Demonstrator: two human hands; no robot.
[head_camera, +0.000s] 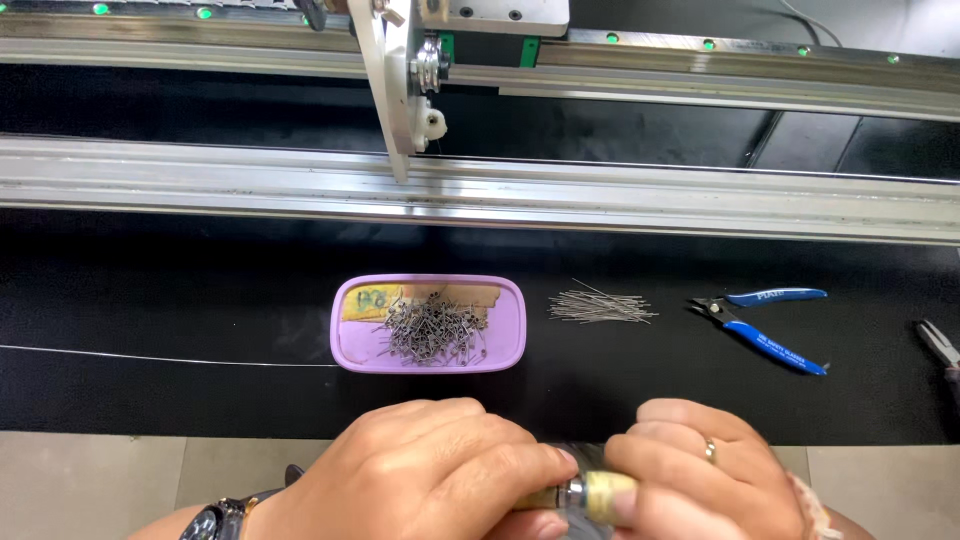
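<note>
Small brass-tipped tool (590, 495) lies crosswise, gripped at both ends between left hand (420, 475) and right hand (700, 470) fingers.

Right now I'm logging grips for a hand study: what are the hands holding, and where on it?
Both hands pinch one small cylindrical tool: the left hand at its darker end, the right hand fingers over its tan end.
</note>
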